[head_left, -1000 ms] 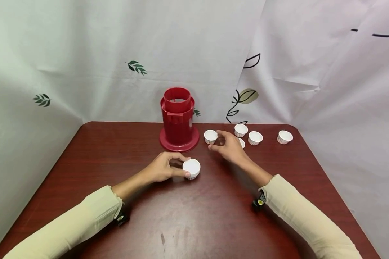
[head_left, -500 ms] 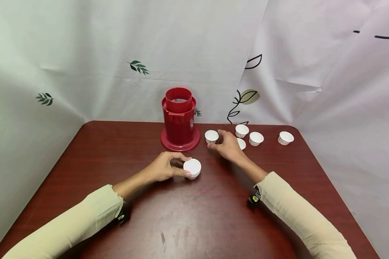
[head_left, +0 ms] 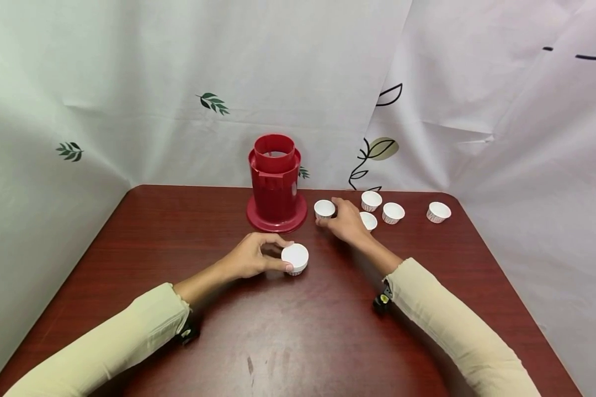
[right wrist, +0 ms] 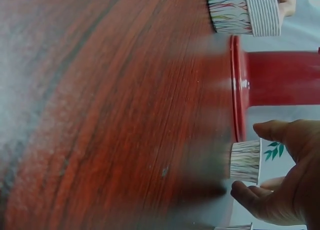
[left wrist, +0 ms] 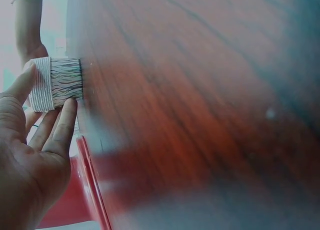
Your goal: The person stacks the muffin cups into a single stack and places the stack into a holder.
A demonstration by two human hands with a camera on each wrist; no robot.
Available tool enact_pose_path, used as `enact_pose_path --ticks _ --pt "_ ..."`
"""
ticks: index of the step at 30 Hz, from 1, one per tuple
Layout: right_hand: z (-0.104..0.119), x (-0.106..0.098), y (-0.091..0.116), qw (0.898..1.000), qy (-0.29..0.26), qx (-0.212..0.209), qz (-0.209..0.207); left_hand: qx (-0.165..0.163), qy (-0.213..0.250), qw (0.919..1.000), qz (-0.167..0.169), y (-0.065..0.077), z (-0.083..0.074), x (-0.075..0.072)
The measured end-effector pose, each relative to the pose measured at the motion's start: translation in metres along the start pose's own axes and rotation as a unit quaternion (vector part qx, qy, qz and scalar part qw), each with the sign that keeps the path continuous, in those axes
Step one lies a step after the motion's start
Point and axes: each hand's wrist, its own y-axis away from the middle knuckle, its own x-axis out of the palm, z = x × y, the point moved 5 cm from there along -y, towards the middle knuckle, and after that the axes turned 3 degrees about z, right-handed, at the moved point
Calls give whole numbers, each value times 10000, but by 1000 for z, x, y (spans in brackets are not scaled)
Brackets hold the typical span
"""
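My left hand (head_left: pixel 250 258) grips a stack of white paper baking cups (head_left: pixel 295 257) near the middle of the table, thumb and fingers on opposite sides. Several nested rims of the stack (left wrist: pixel 56 84) show in the left wrist view, above a wavy-lined wall. Farther back, my right hand (head_left: pixel 349 221) reaches around a single baking cup (head_left: pixel 324 208) standing upright. In the right wrist view, that cup (right wrist: pixel 245 162) sits between the spread thumb and fingers, with a narrow gap on the upper side and fingertips right at the lower side.
A tall red round container (head_left: pixel 275 196) with a wide base stands behind the hands. Right of my right hand are more baking cups: one (head_left: pixel 369 221) partly behind the hand, others (head_left: pixel 371 201) (head_left: pixel 393 213) and one (head_left: pixel 438 212) farther right. A white patterned curtain (head_left: pixel 298 82) hangs behind the table.
My right hand has moved slightly left, its fingertips coming closer around the single cup. The left hand keeps holding the stack in place.
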Motion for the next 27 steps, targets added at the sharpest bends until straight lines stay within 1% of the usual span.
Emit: enact_pose_path --ticks 5,7,12,16,21,27 --pt "-18 8 -13 10000 24 -49 25 56 -181 9998 -6 0 -1 0" --pt "-30 14 -22 9999 134 -74 11 78 -223 9997 -5 0 -1 0" --pt "-48 22 -35 9996 240 -138 -65 57 -147 9999 -10 1 -2 0" --pt "-46 20 -32 9998 148 -106 -77 63 -184 9998 -11 1 -3 -1" --pt "-39 14 -23 10000 -7 -20 -93 58 -236 9997 -14 1 -2 -1" --pt "-34 9 -11 9999 -169 -7 13 30 -250 9997 -28 0 -3 0"
